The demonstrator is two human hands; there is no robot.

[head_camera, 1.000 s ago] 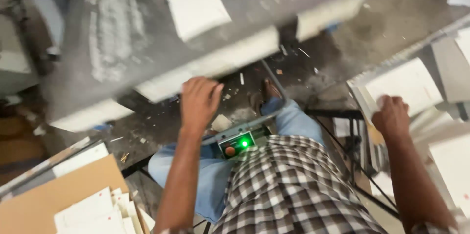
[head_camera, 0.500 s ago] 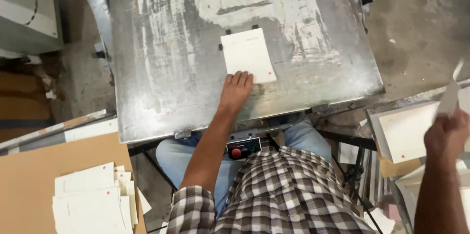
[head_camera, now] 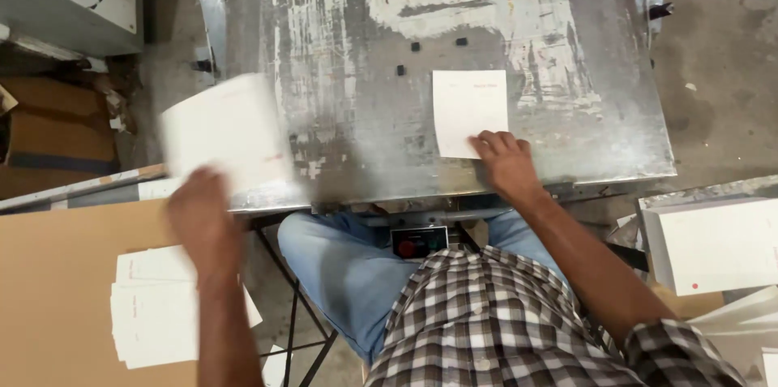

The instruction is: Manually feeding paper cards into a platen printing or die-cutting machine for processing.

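Left hand [head_camera: 203, 221] of mine grips a blurred white sheet [head_camera: 227, 132]; my right hand [head_camera: 504, 162] presses flat on the card [head_camera: 470, 111] upon the metal plate [head_camera: 348, 111]

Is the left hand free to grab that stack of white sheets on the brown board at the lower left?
Probably not yet. The left hand already holds a blurred white sheet above the metal plate's edge. The stack lies just below it, nothing blocking the way, so it seems near enough once the hand is emptied.
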